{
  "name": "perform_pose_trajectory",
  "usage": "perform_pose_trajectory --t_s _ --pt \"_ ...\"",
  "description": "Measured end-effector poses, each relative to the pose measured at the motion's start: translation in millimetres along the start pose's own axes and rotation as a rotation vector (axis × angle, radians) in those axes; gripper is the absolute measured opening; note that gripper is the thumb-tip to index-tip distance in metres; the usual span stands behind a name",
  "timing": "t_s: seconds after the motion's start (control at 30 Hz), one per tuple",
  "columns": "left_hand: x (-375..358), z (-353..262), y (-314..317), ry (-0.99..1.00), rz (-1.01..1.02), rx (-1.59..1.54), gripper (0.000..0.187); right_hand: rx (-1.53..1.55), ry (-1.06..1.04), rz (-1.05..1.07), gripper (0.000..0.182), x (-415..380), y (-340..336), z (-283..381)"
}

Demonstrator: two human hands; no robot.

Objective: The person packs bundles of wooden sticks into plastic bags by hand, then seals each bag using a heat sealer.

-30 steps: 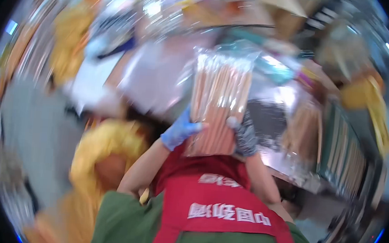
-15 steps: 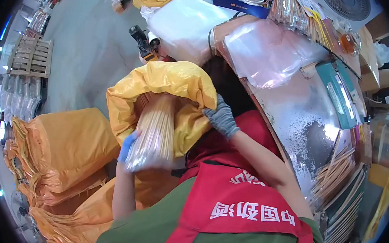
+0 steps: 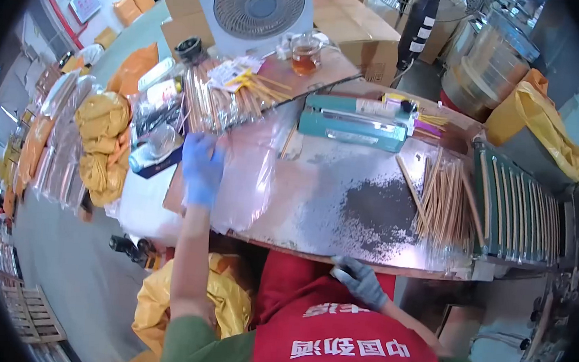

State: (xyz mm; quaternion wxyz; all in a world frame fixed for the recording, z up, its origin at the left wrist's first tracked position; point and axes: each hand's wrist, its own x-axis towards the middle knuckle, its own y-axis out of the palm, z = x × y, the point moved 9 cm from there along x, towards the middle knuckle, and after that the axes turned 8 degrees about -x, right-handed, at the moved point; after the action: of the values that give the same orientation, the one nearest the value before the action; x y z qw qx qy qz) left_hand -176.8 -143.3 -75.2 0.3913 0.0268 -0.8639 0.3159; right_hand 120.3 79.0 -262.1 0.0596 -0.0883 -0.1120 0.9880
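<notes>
My left hand (image 3: 203, 169), in a blue glove, reaches over the left end of the metal-topped table. Its fingers look stretched and slightly apart, at the edge of a stack of clear plastic bags (image 3: 248, 191). Nothing shows in them. My right hand (image 3: 360, 282), in a grey knitted glove, is at the table's front edge with thumb and fingers apart and nothing held. Below my left forearm stands a yellow woven sack (image 3: 229, 299), partly hidden by the arm. Bundled sticks (image 3: 204, 99) in clear wrap lie beyond my left hand.
A teal sealing machine (image 3: 355, 125) stands mid-table. Loose wooden sticks (image 3: 444, 200) lie to the right, beside a green rack (image 3: 515, 205) of sticks. A box fan (image 3: 259, 5) and a glass jar of brown liquid (image 3: 305, 56) stand at the back.
My left hand has left the wrapped stick bundle at the sack and moved up to the table. My right hand has let go of the sack's rim. The view has turned toward the table.
</notes>
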Motion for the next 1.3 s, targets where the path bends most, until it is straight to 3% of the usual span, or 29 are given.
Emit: perform_pose_trajectory --t_s 0.03,0.1,0.13,0.2,0.33,0.43,0.47,0.53,0.57,0.73,0.8,0.83,0.9,0.93,0.97,1.03,1.1,1.13,1.17,1.2,1.23,1.27,1.3 --pt "29 31 31 0.03 0.063 0.304 0.031 -0.015 0.008 -0.058 0.031 -8 -16 -2" --pt "78 98 72 -0.305 0.316 0.636 0.037 0.043 0.022 -0.168 0.03 -25 -37 -17" --pt "93 107 79 -0.296 0.304 0.652 0.037 0.122 0.024 -0.229 0.03 -30 -44 -27" --pt "104 140 87 -0.479 0.348 0.785 0.037 0.23 0.033 -0.288 0.028 -35 -51 -42" --pt "120 193 103 -0.539 0.491 0.753 0.034 0.339 0.093 -0.312 0.026 -36 -58 -46" --pt "129 196 77 -0.703 0.324 0.541 0.042 0.377 0.056 -0.277 0.026 -30 -59 -41" --pt "127 197 72 -0.699 0.322 0.544 0.042 0.382 0.053 -0.277 0.026 -28 -58 -41" --pt "122 214 50 -0.72 0.129 0.361 0.048 0.38 0.054 -0.261 0.027 -25 -54 -40" --pt "122 246 48 -0.72 0.093 0.369 0.048 0.384 0.054 -0.256 0.027 -25 -52 -40" --pt "137 302 55 -0.432 0.202 0.617 0.029 0.37 0.014 -0.196 0.026 -22 -40 -39" --pt "106 263 52 -0.837 0.243 0.256 0.027 0.276 -0.001 -0.208 0.026 -23 -39 -43" --pt "108 267 48 -0.835 0.247 0.254 0.027 0.182 -0.014 -0.217 0.025 -24 -39 -42" --pt "87 289 63 -1.136 0.375 -0.319 0.028 0.182 -0.002 -0.226 0.025 -27 -38 -41" --pt "86 289 64 -1.135 0.379 -0.32 0.028 0.18 0.006 -0.231 0.024 -27 -39 -40" --pt "98 272 54 -0.973 0.371 -0.19 0.024 0.19 -0.003 -0.24 0.024 -27 -40 -36" --pt "108 130 13 -0.709 0.487 0.334 0.022 0.185 -0.002 -0.253 0.024 -34 -43 -32" --pt "109 136 -19 -0.233 0.077 0.718 0.02 0.047 -0.047 -0.28 0.024 -40 -51 -21" --pt "93 106 -25 -0.175 -0.022 0.558 0.022 -0.09 -0.06 -0.323 0.024 -51 -62 -16" --pt "65 66 -21 -0.217 -0.066 0.156 0.024 -0.038 0.018 -0.402 0.023 -69 -69 -48" --pt "34 32 0 -0.305 -0.048 -0.268 0.027 -0.562 -0.17 -0.523 0.022 -95 -86 -31" --pt "-1 -10 26 -0.381 0.02 -0.567 0.031 -0.551 0.044 -0.627 0.023 -120 -105 -51" --pt "-29 -24 63 -0.329 0.102 -0.654 0.031 -0.545 0.089 -0.969 0.027 -153 -135 -47" --pt "-58 -39 98 -0.281 0.187 -0.744 0.031 -0.948 -0.03 -1.216 0.03 -182 -146 -64"
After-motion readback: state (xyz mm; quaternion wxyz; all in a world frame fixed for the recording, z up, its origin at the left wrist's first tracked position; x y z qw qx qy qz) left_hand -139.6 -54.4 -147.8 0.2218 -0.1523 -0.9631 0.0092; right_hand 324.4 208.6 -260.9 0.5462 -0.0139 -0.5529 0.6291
